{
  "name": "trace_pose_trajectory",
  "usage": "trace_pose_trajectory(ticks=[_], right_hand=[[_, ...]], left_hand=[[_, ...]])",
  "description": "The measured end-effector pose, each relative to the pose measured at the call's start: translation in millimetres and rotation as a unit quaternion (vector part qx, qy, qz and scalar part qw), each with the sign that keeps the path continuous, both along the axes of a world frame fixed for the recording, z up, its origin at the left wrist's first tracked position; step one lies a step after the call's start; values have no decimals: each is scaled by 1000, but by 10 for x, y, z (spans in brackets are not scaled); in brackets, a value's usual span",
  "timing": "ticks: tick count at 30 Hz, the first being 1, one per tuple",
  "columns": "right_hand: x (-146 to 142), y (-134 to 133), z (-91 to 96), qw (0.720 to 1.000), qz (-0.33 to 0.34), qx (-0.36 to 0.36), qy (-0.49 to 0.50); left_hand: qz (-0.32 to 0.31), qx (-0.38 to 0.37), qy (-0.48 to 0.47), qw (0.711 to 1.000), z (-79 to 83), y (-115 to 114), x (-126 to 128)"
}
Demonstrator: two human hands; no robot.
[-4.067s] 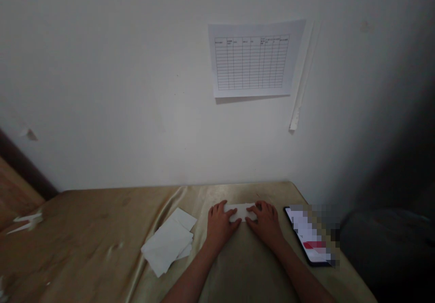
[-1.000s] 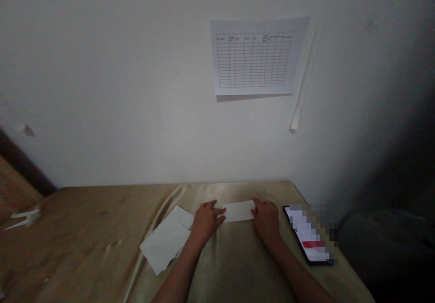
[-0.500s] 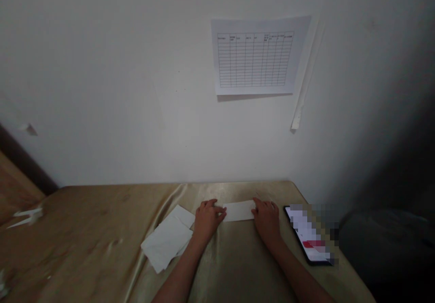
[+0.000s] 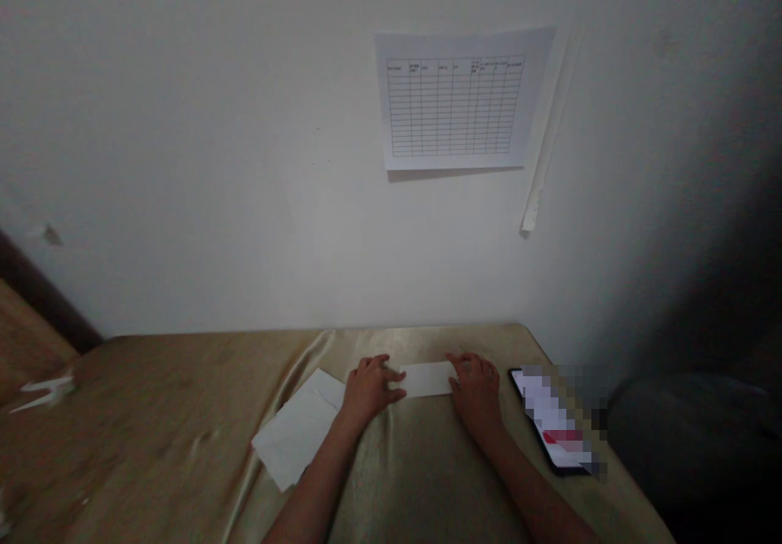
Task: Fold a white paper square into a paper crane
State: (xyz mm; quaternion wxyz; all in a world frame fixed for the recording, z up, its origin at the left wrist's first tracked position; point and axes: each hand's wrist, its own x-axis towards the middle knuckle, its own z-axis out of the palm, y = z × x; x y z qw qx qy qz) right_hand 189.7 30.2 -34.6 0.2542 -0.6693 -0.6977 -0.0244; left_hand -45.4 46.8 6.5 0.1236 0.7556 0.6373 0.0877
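Note:
A folded strip of white paper (image 4: 426,379) lies flat across the cloth between my two hands. My left hand (image 4: 370,385) is at its left end, fingers spread, with the fingertips at or just beside the edge. Over the right end rests my right hand (image 4: 477,385), its thumb and index finger apart and touching the paper near its corners. Left of my left forearm are several loose white sheets (image 4: 299,430), overlapping each other and partly covered by that arm.
A gold-brown cloth (image 4: 183,414) covers the table, with a raised crease on the left. A lit phone (image 4: 553,430) lies by the right edge. White paper scraps (image 4: 49,389) are at far left. A printed table sheet (image 4: 455,108) hangs on the wall (image 4: 213,161) behind.
My left fingers have spread wider at the strip's left end, and that hand has shifted slightly left. My right hand has moved a little left over the paper.

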Motion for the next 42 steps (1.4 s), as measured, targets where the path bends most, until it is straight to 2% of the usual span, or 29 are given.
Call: trace_pose_trajectory(ticks=[3,5,21,28,42], right_hand=[[-64,-38,24,999,53,1,9],[-110,-50,28,998,63,-9,22],[-421,-1,-81,997,-27,-66,34],[-362,62,-83,990,-21,-133,30],[-31,131,-29,979,0,-180,94]], left_hand=[[-6,2,9,1000,27,-10,9],[-5,4,13,1000,29,-16,14],[8,16,2,1000,-54,12,2],[15,5,-1,1000,-54,11,10],[10,5,4,1000,-32,-3,8]])
